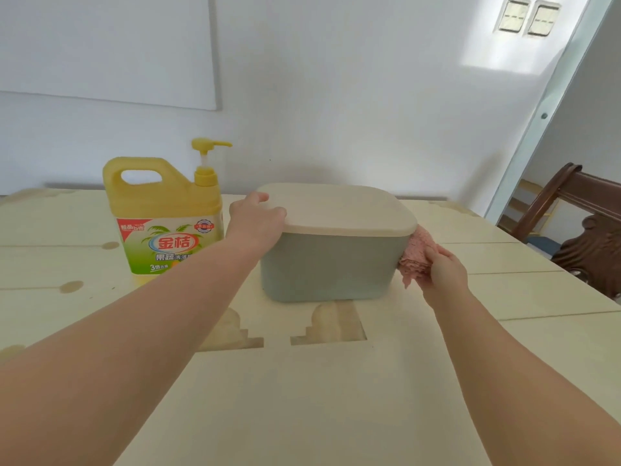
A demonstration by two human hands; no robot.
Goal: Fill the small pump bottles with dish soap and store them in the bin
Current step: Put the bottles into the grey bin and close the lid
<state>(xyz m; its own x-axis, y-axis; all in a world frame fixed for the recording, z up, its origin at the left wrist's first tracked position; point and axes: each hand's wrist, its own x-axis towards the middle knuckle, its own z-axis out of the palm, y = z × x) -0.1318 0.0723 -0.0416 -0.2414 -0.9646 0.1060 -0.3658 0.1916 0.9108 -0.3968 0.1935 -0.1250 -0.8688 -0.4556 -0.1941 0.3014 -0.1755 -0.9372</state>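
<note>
Left hand (pixel 257 218) curls round the left corner of the lid (pixel 336 208). Right hand (pixel 445 272) pinches a pink cloth (pixel 416 257) against the bin's (pixel 329 267) right wall, under the lid rim. Bin grey-green, lid on, mid-table (pixel 302 398). Yellow soap jug (pixel 161 216) just left, pump upright. Open tabletop in front; chair (pixel 584 230) past the right edge.

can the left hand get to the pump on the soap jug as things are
Probably yes. The left hand grips the lid at its left end, right beside the soap jug, with nothing between it and the pump; it need only release the lid.
</note>
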